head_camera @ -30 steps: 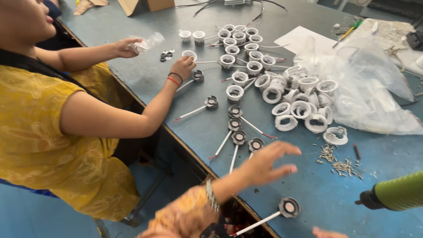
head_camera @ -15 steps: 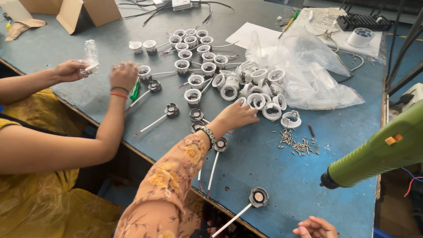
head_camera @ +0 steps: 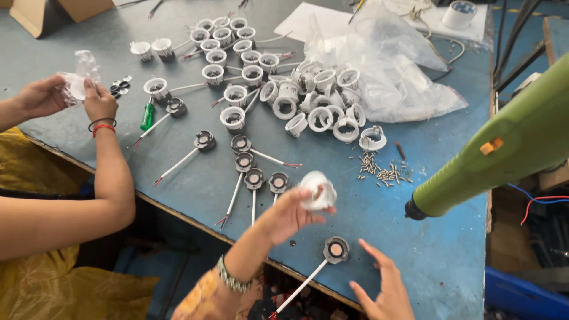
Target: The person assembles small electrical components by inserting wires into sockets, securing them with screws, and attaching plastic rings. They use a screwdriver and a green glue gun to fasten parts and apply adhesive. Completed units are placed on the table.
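Observation:
My left hand [head_camera: 288, 214] holds a white ring-shaped lamp housing [head_camera: 318, 191] just above the blue-grey table [head_camera: 450, 243]. My right hand [head_camera: 384, 287] is open at the near table edge, its fingers beside a dark round lamp module [head_camera: 335, 249] with a white wire. Several similar wired modules [head_camera: 253, 177] lie in a row left of my left hand. A pile of white housings [head_camera: 320, 109] lies further back, partly on a clear plastic bag [head_camera: 391, 65].
A green electric screwdriver [head_camera: 504, 157] hangs at the right. Small screws [head_camera: 379, 170] are scattered near the pile. A co-worker's hands [head_camera: 71, 98] at the left hold a small clear bag. A green-handled tool [head_camera: 147, 117] lies near them. Cardboard boxes stand at the far left corner.
My left hand has come back from the pile towards me with a white housing in it. My right hand has risen into view beside the nearest module. The view has shifted left.

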